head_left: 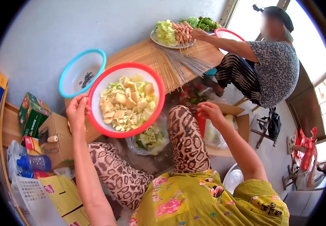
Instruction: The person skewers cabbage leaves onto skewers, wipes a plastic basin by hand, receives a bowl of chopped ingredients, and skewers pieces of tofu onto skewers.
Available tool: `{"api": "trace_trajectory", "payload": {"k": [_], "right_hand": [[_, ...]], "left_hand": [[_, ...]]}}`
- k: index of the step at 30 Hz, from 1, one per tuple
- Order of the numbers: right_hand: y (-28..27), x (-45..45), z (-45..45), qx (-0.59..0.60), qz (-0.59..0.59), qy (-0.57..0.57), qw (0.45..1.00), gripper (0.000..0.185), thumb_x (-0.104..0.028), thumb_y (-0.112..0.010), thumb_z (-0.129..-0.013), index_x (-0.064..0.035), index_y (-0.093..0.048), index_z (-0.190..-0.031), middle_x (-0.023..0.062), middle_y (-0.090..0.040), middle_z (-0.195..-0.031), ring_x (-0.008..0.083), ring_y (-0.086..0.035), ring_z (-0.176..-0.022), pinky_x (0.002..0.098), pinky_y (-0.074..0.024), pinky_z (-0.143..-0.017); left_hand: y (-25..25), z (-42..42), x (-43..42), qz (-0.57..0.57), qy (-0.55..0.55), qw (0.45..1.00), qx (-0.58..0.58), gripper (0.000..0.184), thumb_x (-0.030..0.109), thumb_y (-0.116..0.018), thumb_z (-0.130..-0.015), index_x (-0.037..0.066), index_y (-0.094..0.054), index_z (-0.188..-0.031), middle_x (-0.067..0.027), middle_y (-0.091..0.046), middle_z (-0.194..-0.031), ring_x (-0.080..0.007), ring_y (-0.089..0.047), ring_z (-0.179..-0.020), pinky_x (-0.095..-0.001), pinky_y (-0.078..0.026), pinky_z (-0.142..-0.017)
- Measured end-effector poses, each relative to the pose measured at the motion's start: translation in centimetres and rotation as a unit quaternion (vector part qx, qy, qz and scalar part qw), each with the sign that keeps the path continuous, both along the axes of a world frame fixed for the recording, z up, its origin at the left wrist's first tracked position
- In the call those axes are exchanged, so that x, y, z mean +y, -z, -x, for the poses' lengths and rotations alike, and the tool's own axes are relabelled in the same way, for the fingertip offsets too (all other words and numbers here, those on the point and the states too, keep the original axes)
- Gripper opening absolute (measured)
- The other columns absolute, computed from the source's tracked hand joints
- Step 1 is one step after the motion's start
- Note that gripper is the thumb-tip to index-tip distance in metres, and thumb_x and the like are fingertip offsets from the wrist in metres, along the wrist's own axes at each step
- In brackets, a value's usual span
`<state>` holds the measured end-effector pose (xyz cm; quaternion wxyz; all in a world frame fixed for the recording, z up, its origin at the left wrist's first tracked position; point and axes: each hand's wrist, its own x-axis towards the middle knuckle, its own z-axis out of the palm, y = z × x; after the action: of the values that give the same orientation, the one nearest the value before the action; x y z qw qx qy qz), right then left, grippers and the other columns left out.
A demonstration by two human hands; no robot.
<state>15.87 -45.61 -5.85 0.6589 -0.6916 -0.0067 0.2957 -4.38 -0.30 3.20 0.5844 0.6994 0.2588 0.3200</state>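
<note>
My left hand [77, 112] is closed on the left rim of a white plastic basin with a red rim [159, 109]. In the basin lie pale yellow-tan chunks [127, 98] over chopped pale-green cabbage [123, 122]. It is tilted toward me at the near edge of the wooden table [125, 52]. My right hand [209, 113] hangs in the air to the right of the basin and above my knee, with fingers curled together and nothing visible in them. Below the basin, a clear plastic bag of chopped greens [149, 138] rests between my legs.
A blue-rimmed basin [69, 84] leans by the wall. Skewers [178, 66] lie on the table near a platter [163, 44] of lettuce and skewered pieces. A person [272, 67] sits at right, one hand at the platter. An open cardboard box [242, 124] stands right, cartons [53, 132] left.
</note>
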Motion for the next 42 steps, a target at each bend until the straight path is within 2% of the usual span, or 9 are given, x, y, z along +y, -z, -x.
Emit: {"api": "trace_trajectory", "payload": {"k": [5, 7, 8, 16, 29, 31, 35, 37, 42], "right_hand": [[3.0, 1.5, -4.0, 0.024, 0.016, 0.026, 0.999, 0.016, -0.019, -0.053, -0.090, -0.0077, -0.059, -0.100, 0.0040, -0.063, -0.082, 0.0116, -0.061, -0.063, 0.0235, -0.0465, -0.053], [4.3, 2.4, -6.3, 0.029, 0.034, 0.045, 0.998, 0.016, -0.019, -0.056, -0.088, -0.0076, -0.059, -0.099, 0.0040, -0.063, -0.080, 0.0125, -0.060, -0.059, 0.0247, -0.0458, -0.048], [5.0, 2.9, -7.3, 0.030, 0.036, 0.048, 0.998, 0.016, -0.019, -0.056, -0.088, -0.0076, -0.059, -0.099, 0.0040, -0.063, -0.080, 0.0125, -0.060, -0.059, 0.0247, -0.0458, -0.048], [9.0, 8.2, -14.1, -0.031, 0.156, 0.093, 0.983, 0.019, -0.023, -0.062, -0.084, -0.0049, -0.061, -0.090, 0.0057, -0.062, -0.072, 0.0150, -0.059, -0.050, 0.0279, -0.0447, -0.043], [11.8, 9.8, -17.3, -0.015, 0.170, 0.144, 0.975, 0.015, -0.017, -0.063, -0.081, -0.0029, -0.060, -0.086, 0.0061, -0.062, -0.070, 0.0161, -0.061, -0.053, 0.0330, -0.0492, -0.045], [11.6, 9.0, -16.2, 0.024, 0.063, 0.133, 0.989, 0.010, -0.015, -0.062, -0.081, -0.0062, -0.060, -0.084, 0.0039, -0.061, -0.069, 0.0155, -0.060, -0.054, 0.0305, -0.0477, -0.044], [7.1, 7.3, -11.7, 0.114, -0.002, 0.099, 0.989, 0.007, -0.017, -0.058, -0.084, -0.0100, -0.058, -0.084, 0.0016, -0.059, -0.068, 0.0148, -0.059, -0.056, 0.0281, -0.0463, -0.047], [5.9, 6.0, -10.1, 0.230, -0.091, 0.056, 0.967, 0.010, -0.020, -0.055, -0.087, -0.0110, -0.057, -0.085, 0.0006, -0.058, -0.071, 0.0147, -0.059, -0.062, 0.0282, -0.0455, -0.052], [2.2, 3.9, -5.5, 0.271, -0.186, 0.011, 0.944, 0.012, -0.020, -0.052, -0.089, -0.0100, -0.057, -0.085, 0.0004, -0.058, -0.073, 0.0150, -0.058, -0.067, 0.0277, -0.0436, -0.058]], "left_hand": [[3.5, -3.0, -1.9, 0.032, 0.025, 0.999, 0.002, 0.019, 0.010, -0.058, -0.086, 0.001, -0.061, -0.103, -0.0035, -0.062, -0.083, -0.0045, -0.052, -0.058, -0.0178, -0.042, -0.048], [4.8, -3.2, -2.2, 0.024, -0.001, 0.994, 0.103, 0.018, 0.009, -0.057, -0.086, 0.001, -0.061, -0.101, -0.0024, -0.061, -0.080, -0.0044, -0.052, -0.057, -0.0178, -0.041, -0.048], [4.7, -3.4, -2.6, 0.034, 0.001, 0.998, 0.051, 0.017, 0.007, -0.057, -0.085, 0.000, -0.062, -0.099, -0.0011, -0.060, -0.076, -0.0043, -0.051, -0.056, -0.0179, -0.041, -0.048], [4.0, -4.5, -3.4, 0.015, 0.015, 0.997, 0.077, 0.017, 0.006, -0.055, -0.086, -0.001, -0.061, -0.101, -0.0030, -0.061, -0.081, -0.0044, -0.051, -0.057, -0.0177, -0.040, -0.049], [3.9, -6.5, -4.2, 0.031, 0.075, 0.995, 0.064, 0.016, 0.006, -0.056, -0.087, 0.000, -0.061, -0.100, -0.0012, -0.061, -0.082, -0.0035, -0.051, -0.059, -0.0170, -0.040, -0.052], [3.8, -6.6, -4.4, 0.032, 0.081, 0.994, 0.065, 0.016, 0.007, -0.056, -0.087, 0.000, -0.061, -0.100, -0.0011, -0.061, -0.081, -0.0035, -0.051, -0.060, -0.0169, -0.040, -0.052], [3.3, -6.4, -4.8, 0.048, 0.087, 0.993, 0.068, 0.016, 0.007, -0.056, -0.087, 0.000, -0.062, -0.100, -0.0018, -0.061, -0.081, -0.0036, -0.052, -0.060, -0.0170, -0.041, -0.052], [3.1, -6.5, -5.1, 0.059, 0.092, 0.992, 0.064, 0.016, 0.007, -0.056, -0.087, 0.001, -0.062, -0.100, -0.0022, -0.062, -0.081, -0.0038, -0.052, -0.060, -0.0171, -0.041, -0.053], [3.4, -6.1, -5.2, 0.091, 0.118, 0.987, 0.051, 0.016, 0.012, -0.056, -0.089, 0.003, -0.061, -0.102, -0.0022, -0.062, -0.083, -0.0045, -0.054, -0.061, -0.0171, -0.042, -0.052]]}}
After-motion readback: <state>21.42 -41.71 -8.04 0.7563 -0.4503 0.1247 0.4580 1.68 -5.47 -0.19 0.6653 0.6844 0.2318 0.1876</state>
